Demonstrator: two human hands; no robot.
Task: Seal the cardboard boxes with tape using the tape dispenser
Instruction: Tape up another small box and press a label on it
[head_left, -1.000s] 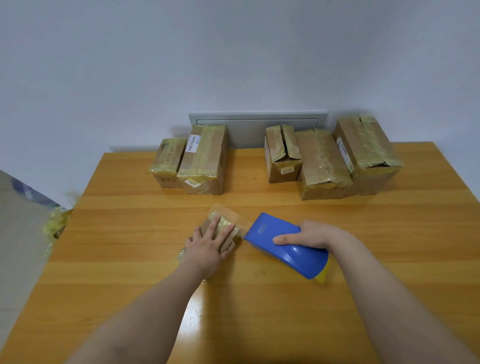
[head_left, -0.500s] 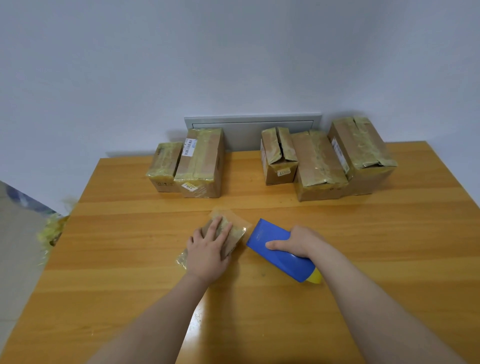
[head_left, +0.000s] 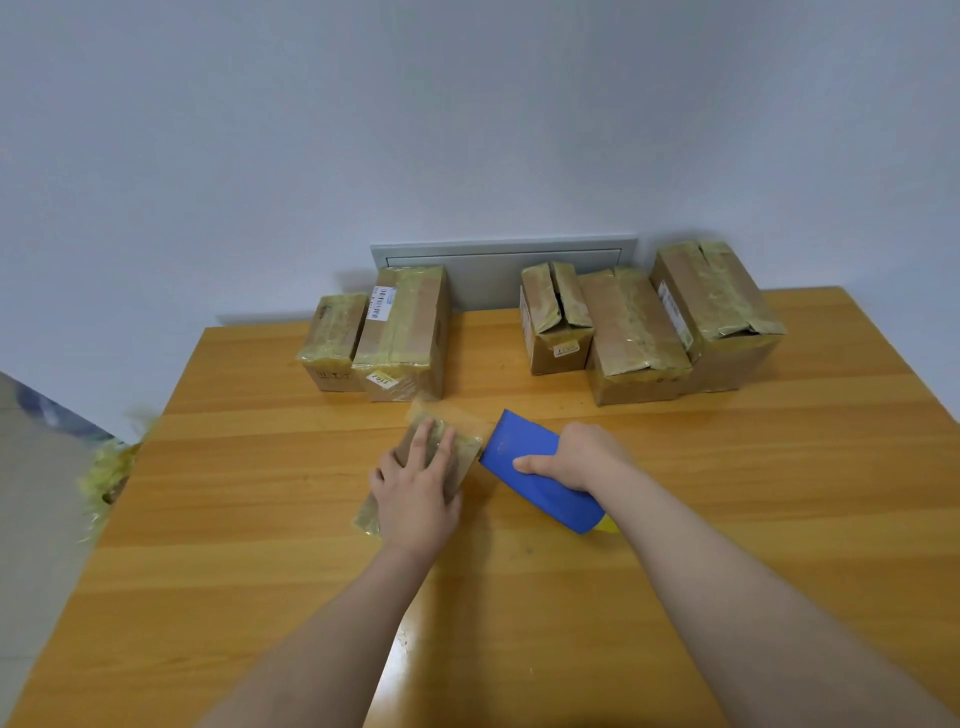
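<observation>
Pressing down with straight, slightly spread fingers, the left hand (head_left: 415, 488) lies flat on a small box (head_left: 460, 460) wrapped in yellowish tape, near the middle of the wooden bench (head_left: 249, 519). Just beside the box, at its 3 o'clock, is the blue tape dispenser (head_left: 540, 486), with the right hand (head_left: 576, 457) curled over its top and the thumb on the near side. Toward 11 o'clock two taped boxes (head_left: 400, 332) stand side by side at the wall; toward 1 o'clock three taped boxes (head_left: 639, 332) crowd together.
</observation>
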